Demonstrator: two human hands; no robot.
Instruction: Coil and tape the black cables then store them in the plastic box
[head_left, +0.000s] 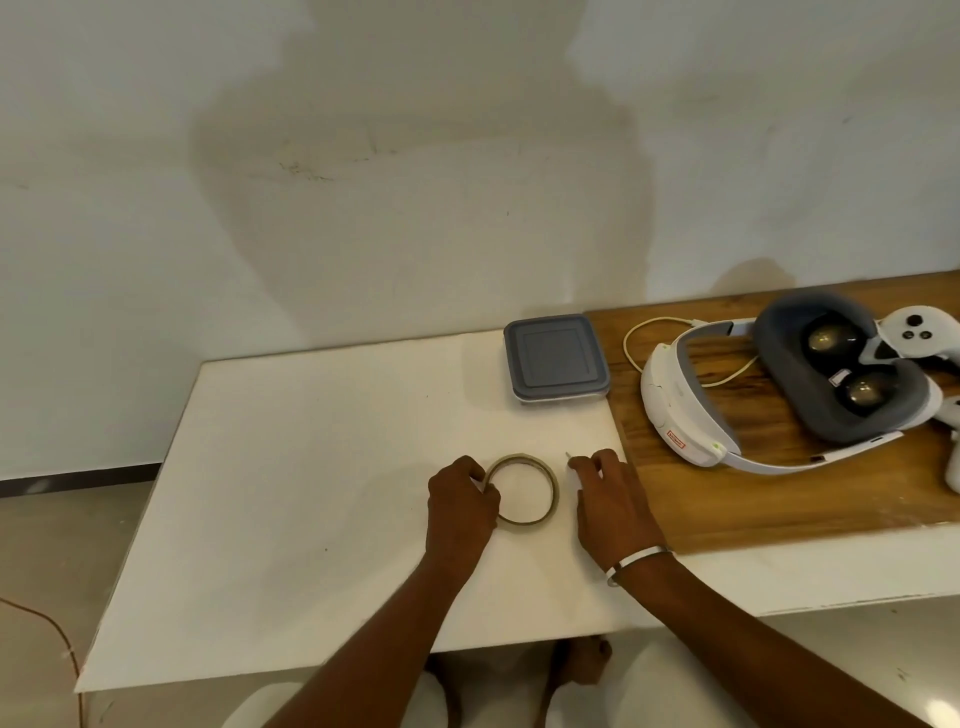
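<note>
A thin roll of clear tape (540, 470) lies flat on the white table (311, 467). My left hand (462, 499) grips the roll's left rim with thumb and fingers. Just right of the roll, my right hand (605, 488) has its fingers curled, with a small pale sliver at the fingertips; I cannot tell what it is. The plastic box (555, 364) with a grey lid on it stands behind the hands near the wall. No black cable shows in view.
A wooden board (727, 499) covers the table's right part and carries a white VR headset (779, 384), a pale thin cable (636, 332) and a white controller (919, 332). The table's front edge runs close to my knees.
</note>
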